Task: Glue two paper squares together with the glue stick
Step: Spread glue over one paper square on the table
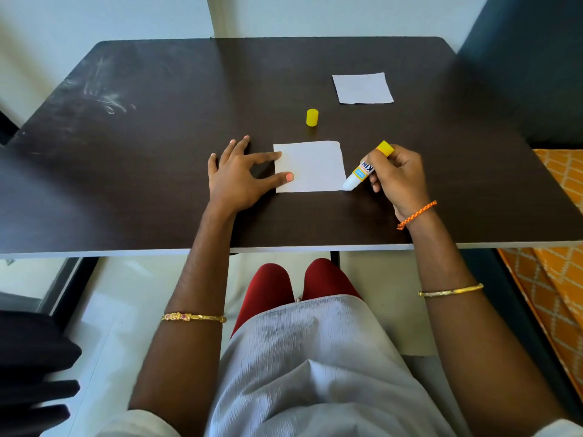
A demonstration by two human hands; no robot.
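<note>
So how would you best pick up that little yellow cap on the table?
Pinch the cap across its round sides, coming straight down from above. It stands upright and alone on the table, with nothing beside it, so thumb and finger fit on either side. Only the left hand is free; the right hand holds the glue stick.

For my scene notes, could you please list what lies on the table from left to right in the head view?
Left hand pressing the near paper square → near paper square → glue stick → right hand holding it. The yellow cap and the far paper square overlap these, so I leave them out.
</note>
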